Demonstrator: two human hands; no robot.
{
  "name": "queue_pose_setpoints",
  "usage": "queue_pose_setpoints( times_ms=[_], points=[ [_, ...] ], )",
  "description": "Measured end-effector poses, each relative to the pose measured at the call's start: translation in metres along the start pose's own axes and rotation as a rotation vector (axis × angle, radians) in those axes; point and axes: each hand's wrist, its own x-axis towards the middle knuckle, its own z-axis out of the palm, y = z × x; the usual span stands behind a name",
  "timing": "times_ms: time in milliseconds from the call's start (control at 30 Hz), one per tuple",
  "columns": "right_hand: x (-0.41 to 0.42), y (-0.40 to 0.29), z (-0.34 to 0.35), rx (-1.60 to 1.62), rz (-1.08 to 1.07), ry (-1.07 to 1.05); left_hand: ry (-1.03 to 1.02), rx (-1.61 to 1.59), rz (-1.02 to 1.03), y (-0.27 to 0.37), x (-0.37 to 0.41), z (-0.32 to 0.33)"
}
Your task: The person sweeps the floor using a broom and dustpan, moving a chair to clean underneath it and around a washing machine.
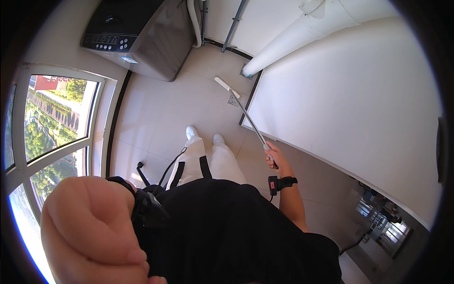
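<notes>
My right hand [276,156] grips the grey handle end of a long-handled floor wiper [248,119]. Its metal pole slants away from me to a narrow white head [224,85]. That head lies close beside a square floor drain [232,100] and partly overlaps its edge in the view. Very near the camera, my left hand [88,227] is raised with its fingers curled together. No object shows in it, though the bottom of the frame cuts part of it off.
A dark top-loading washing machine [142,42] stands at the far left. A white drainpipe [283,46] meets the floor near a white panel [347,92] on the right. Windows [56,113] line the left wall. A thin black stand leg [142,174] is left of my legs.
</notes>
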Motion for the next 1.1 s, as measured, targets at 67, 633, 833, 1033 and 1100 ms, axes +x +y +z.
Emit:
queue_pose_setpoints(
  times_ms=[67, 633, 833, 1033, 1100],
  points=[
    [0.003, 0.002, 0.007, 0.05, -0.03, 0.05, 0.025, 0.007, -0.021, -0.002, -0.003, 0.004],
    [0.053, -0.04, 0.025, 0.129, -0.027, 0.04, -0.054, 0.378, -0.238, -0.035, -0.029, -0.035],
    [0.063, -0.017, 0.068, -0.068, 0.092, -0.055, 0.099, 0.466, -0.501, -0.061, -0.061, -0.049],
    [0.009, -0.051, 0.05, -0.119, 0.031, -0.122, 0.187, 0.804, -0.738, -0.08, -0.11, -0.103],
    [0.018, -0.071, 0.066, -0.186, -0.047, -0.079, 0.26, 0.853, -0.814, -0.076, -0.124, -0.118]
  ],
)
